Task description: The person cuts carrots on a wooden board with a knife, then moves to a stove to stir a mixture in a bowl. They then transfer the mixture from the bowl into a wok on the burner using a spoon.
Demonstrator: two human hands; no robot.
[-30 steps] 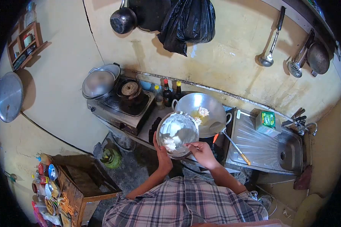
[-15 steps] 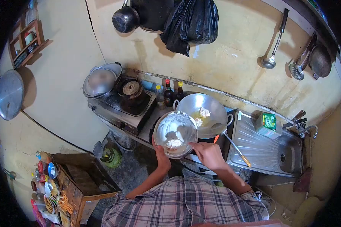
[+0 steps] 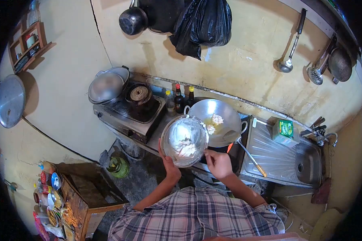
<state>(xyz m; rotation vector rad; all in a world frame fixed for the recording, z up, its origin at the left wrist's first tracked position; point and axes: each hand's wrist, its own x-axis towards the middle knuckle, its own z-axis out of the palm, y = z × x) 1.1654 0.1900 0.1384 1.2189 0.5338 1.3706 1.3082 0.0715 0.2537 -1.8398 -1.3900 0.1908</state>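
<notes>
A round metal bowl point(image 3: 173, 154) with white, wet-looking pieces in its lower part is held over the counter's front edge. My left hand point(image 3: 169, 164) grips its left rim from below. At the bowl's right edge is my right hand point(image 3: 219, 164), its fingers curled in a pinch; whatever they pinch is too small to make out. The large wok point(image 3: 223, 110) behind the bowl holds yellowish oil and a few whitish pieces. A spatula point(image 3: 249, 154) with a wooden-tipped handle leans in the wok, its handle reaching over the sink's drainboard.
Left of the wok stand three bottles point(image 3: 179, 99) and a stove point(image 3: 128, 120) with a dark lidded pot point(image 3: 140, 95) and a covered pan point(image 3: 105, 87). A green box point(image 3: 285, 129) sits by the sink point(image 3: 305, 164). Utensils hang above; a gas cylinder point(image 3: 117, 167) stands below left.
The bowl has shifted slightly left and turned in my left hand, and the white pieces inside look rearranged. My right hand's fingers are more curled, a little lower at the rim.
</notes>
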